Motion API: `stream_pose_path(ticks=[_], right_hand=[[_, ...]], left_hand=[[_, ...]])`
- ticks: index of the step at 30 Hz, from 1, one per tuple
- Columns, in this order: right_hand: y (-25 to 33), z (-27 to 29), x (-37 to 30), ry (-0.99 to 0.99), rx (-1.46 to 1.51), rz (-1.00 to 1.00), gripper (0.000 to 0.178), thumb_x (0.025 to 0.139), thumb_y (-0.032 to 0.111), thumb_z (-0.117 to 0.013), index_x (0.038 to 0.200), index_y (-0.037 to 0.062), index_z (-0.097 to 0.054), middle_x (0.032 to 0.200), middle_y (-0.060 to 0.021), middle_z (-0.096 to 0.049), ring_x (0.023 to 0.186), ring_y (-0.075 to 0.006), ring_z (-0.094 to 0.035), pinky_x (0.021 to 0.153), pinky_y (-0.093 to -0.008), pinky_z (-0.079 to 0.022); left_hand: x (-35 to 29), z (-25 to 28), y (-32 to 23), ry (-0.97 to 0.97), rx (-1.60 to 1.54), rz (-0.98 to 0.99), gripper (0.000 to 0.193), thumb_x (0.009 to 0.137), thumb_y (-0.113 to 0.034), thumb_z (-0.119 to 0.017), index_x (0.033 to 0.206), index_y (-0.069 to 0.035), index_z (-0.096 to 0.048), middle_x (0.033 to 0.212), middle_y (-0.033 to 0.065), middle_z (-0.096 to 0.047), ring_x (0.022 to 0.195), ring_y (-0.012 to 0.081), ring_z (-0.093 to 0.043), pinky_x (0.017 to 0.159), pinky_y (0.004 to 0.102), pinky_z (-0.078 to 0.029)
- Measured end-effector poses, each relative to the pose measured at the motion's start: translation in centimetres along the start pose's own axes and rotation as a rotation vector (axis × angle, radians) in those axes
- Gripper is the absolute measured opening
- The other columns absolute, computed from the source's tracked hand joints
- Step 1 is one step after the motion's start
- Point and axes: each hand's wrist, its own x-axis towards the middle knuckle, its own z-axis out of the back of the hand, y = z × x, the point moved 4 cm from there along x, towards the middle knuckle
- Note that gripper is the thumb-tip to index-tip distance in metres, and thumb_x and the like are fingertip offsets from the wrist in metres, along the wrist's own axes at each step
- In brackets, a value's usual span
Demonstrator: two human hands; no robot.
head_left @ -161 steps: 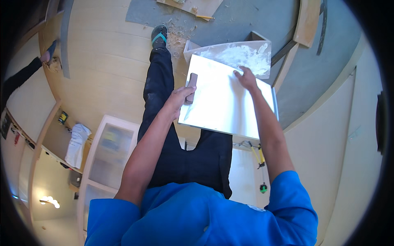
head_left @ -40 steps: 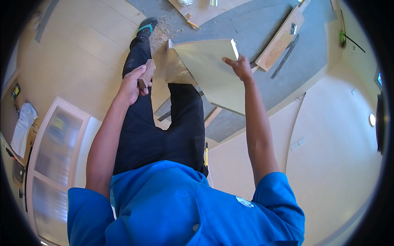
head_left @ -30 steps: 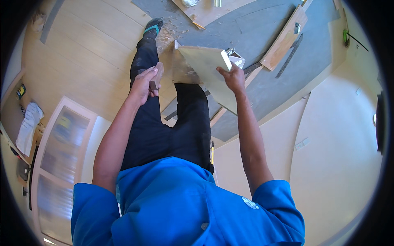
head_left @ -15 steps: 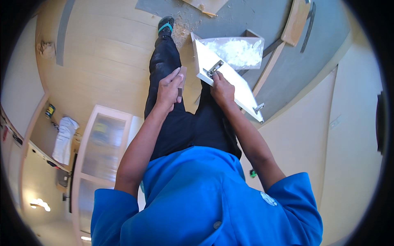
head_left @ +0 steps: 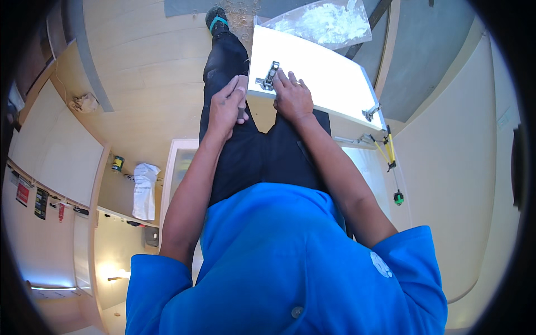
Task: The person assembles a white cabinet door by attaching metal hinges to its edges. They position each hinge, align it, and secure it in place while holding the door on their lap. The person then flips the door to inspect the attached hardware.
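Observation:
My left hand (head_left: 226,109) is closed around a flat brown block (head_left: 242,95), which looks like a sanding block. The block is close to the left edge of a white cabinet door (head_left: 315,64); whether they touch I cannot tell. Two metal hinges are fixed along the door's near edge: one hinge (head_left: 270,77) beside my right fingers, the other hinge (head_left: 371,112) at the right corner. My right hand (head_left: 294,99) grips the door's near edge, fingers over the white face beside the left hinge. Its thumb is mostly hidden.
A clear plastic sheet with white residue (head_left: 326,25) lies behind the door. Wood shavings (head_left: 241,17) litter the floor near my foot. On the right is a yellow-handled tool (head_left: 389,148) near a green object (head_left: 398,197). Shelving with a white bag (head_left: 145,190) stands left.
The door has swung flatter and shows more of its white face. My left hand and the block have shifted slightly left; my right hand has moved slightly left with the door's edge.

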Motion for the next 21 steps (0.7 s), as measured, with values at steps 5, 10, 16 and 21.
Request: stream_pose_path(ticks=[5, 10, 16, 21], right_hand=[[0.0, -0.5, -0.1, -0.026, 0.005, 0.007, 0.055, 0.092, 0.018, -0.061, 0.147, 0.0125, -0.057, 0.157, -0.0161, -0.053, 0.137, -0.0436, -0.057, 0.109, -0.0617, -0.047], [-0.1, -0.9, -0.2, -0.014, 0.016, 0.007, 0.057, 0.094, 0.018, -0.059, 0.15, 0.0117, -0.054, 0.157, -0.0176, -0.051, 0.138, -0.0451, -0.056, 0.109, -0.0625, -0.046], [0.0, -1.1, -0.1, -0.051, 0.026, -0.022, 0.059, 0.088, 0.017, -0.065, 0.147, 0.0115, -0.056, 0.157, -0.0156, -0.052, 0.139, -0.0439, -0.055, 0.11, -0.0609, -0.047], [0.3, -1.1, -0.3, -0.087, 0.021, 0.019, 0.054, 0.094, 0.018, -0.058, 0.147, 0.0102, -0.057, 0.153, -0.0178, -0.055, 0.134, -0.0447, -0.058, 0.106, -0.0624, -0.048]], left_hand=[[1.4, -0.6, -0.5, -0.027, 0.154, -0.036, 0.054, 0.103, -0.026, -0.062, 0.152, -0.004, -0.055, 0.071, 0.0035, -0.062, 0.044, 0.0089, -0.049, 0.039, 0.0237, -0.038], [0.7, -0.4, -0.6, -0.026, 0.109, -0.004, 0.053, 0.103, -0.024, -0.061, 0.15, 0.0, -0.056, 0.071, 0.0025, -0.063, 0.042, 0.007, -0.045, 0.038, 0.0235, -0.035], [2.7, -1.2, 0.2, -0.094, 0.145, -0.065, 0.05, 0.103, -0.022, -0.061, 0.145, 0.005, -0.059, 0.072, 0.003, -0.064, 0.041, 0.0076, -0.043, 0.037, 0.0232, -0.034], [8.5, -2.1, 0.3, -0.086, 0.098, -0.051, 0.047, 0.102, -0.018, -0.062, 0.143, 0.006, -0.061, 0.073, 0.0036, -0.065, 0.042, 0.0083, -0.046, 0.037, 0.0253, -0.035]])
